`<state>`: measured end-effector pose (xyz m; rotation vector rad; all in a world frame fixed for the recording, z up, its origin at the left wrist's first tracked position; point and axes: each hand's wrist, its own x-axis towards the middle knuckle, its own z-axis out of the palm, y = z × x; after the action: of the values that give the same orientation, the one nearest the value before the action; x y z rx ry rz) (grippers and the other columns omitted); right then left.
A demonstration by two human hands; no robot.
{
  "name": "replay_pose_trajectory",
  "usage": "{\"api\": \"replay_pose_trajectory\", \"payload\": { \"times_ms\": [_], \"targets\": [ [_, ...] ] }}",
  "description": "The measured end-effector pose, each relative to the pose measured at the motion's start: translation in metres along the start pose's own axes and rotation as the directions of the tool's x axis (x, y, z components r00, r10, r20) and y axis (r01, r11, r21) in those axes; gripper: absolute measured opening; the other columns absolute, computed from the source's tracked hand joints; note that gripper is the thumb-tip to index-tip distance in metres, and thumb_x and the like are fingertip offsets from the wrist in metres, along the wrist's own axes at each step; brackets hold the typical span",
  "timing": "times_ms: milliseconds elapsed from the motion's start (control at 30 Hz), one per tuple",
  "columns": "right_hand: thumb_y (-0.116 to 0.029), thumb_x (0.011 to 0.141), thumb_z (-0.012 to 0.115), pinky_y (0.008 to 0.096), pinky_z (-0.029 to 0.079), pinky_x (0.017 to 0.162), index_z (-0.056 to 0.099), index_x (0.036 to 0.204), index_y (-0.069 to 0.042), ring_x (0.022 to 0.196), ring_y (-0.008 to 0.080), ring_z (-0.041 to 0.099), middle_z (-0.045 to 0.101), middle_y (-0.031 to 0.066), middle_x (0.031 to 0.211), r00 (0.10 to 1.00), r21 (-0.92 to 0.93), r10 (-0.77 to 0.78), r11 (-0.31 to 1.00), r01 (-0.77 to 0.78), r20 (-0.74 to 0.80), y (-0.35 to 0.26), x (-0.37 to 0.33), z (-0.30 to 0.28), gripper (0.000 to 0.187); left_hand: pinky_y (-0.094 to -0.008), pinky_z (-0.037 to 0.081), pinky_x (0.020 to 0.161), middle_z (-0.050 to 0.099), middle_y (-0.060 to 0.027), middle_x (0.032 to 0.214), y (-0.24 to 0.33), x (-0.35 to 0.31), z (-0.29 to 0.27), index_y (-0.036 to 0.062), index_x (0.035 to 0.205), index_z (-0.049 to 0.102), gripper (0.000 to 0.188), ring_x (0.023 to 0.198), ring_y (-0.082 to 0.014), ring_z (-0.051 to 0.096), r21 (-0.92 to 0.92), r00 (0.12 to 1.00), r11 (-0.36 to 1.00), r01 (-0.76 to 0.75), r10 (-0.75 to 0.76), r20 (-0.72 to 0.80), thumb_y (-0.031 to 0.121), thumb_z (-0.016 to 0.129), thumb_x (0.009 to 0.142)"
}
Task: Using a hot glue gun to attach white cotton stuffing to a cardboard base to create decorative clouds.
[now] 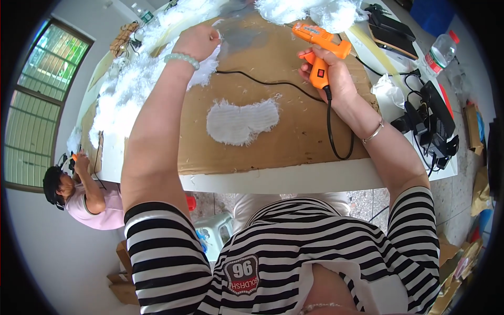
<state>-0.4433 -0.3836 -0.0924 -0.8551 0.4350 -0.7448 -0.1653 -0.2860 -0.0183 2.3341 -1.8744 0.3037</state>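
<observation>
An orange hot glue gun (320,39) is in my right hand (337,73), its fingers wrapped round the handle and its nozzle pointing to the far left. A black cord runs from the handle base and loops down over the cardboard. My left hand (197,44) is closed at the far left of the cardboard, above a frayed white fabric piece (206,75). White wisps show by its fingertips, but what it pinches is hidden. Between my forearms lies another white fabric piece (242,122), curved with fringed edges, flat on the cardboard sheet (294,142).
White fluffy stuffing (123,97) is heaped along the left, with more stuffing (315,13) at the far side. On the right are a plastic bottle (442,51), crumpled tissue (387,90) and black adapters with cables (433,123). At far left another person (86,202) holds something orange.
</observation>
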Motion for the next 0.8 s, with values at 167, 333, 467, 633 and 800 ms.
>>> {"api": "replay_pose_trajectory", "payload": {
  "times_ms": [167, 333, 467, 633, 800],
  "targets": [
    [-0.022, 0.091, 0.051, 0.0298, 0.049, 0.068, 0.054, 0.099, -0.003, 0.068, 0.0145, 0.056, 0.062, 0.0076, 0.091, 1.0, -0.033, 0.029, 0.999, -0.029, -0.002, 0.004, 0.006, -0.004, 0.021, -0.0366, 0.048, 0.083, 0.066, -0.0148, 0.093, -0.003, 0.021, 0.053, 0.0094, 0.099, 0.068, 0.033, 0.09, -0.0309, 0.063, 0.144, 0.999, 0.99, 0.012, -0.006, -0.044, 0.031, 0.068, 0.074],
    [-0.021, 0.091, 0.053, 0.0286, 0.05, 0.065, 0.056, 0.101, -0.002, 0.067, 0.0125, 0.057, 0.062, 0.0068, 0.091, 0.999, -0.075, 0.05, 0.996, -0.05, 0.009, 0.004, 0.004, -0.002, 0.021, -0.0343, 0.047, 0.087, 0.067, -0.0111, 0.1, 0.005, 0.035, 0.063, 0.0104, 0.108, 0.065, 0.044, 0.097, -0.0276, 0.062, 0.24, 0.994, 0.97, -0.024, 0.048, -0.095, 0.035, 0.071, 0.072],
    [-0.021, 0.09, 0.054, 0.0276, 0.05, 0.066, 0.056, 0.101, -0.002, 0.068, 0.0118, 0.057, 0.062, 0.006, 0.091, 0.996, -0.082, 0.089, 0.993, -0.088, 0.008, 0.004, 0.004, 0.0, 0.021, -0.0336, 0.047, 0.087, 0.066, -0.0104, 0.108, -0.008, 0.052, 0.055, 0.0092, 0.112, 0.064, 0.045, 0.101, -0.0229, 0.062, -0.027, 0.938, 0.975, 0.221, -0.205, 0.278, 0.034, 0.071, 0.075],
    [-0.02, 0.09, 0.054, 0.0271, 0.05, 0.066, 0.056, 0.101, -0.002, 0.069, 0.0119, 0.057, 0.062, 0.0058, 0.092, 0.996, -0.087, 0.087, 0.992, -0.087, 0.003, 0.004, 0.005, -0.003, 0.021, -0.0338, 0.047, 0.087, 0.068, -0.0108, 0.101, 0.012, 0.047, 0.059, 0.0104, 0.121, 0.058, 0.058, 0.098, -0.0231, 0.063, 0.036, 0.984, 0.989, 0.147, -0.149, 0.094, 0.038, 0.072, 0.072],
    [-0.019, 0.089, 0.055, 0.027, 0.05, 0.067, 0.056, 0.101, -0.002, 0.069, 0.0129, 0.057, 0.062, 0.0064, 0.091, 0.997, -0.088, 0.071, 0.994, -0.071, 0.006, 0.005, 0.004, -0.001, 0.021, -0.0433, 0.042, 0.089, 0.068, -0.0056, 0.098, 0.007, 0.045, 0.072, 0.0161, 0.125, 0.055, 0.067, 0.099, -0.0227, 0.06, 0.001, 0.959, 0.977, 0.214, -0.21, 0.19, 0.047, 0.074, 0.068]
  ]
}}
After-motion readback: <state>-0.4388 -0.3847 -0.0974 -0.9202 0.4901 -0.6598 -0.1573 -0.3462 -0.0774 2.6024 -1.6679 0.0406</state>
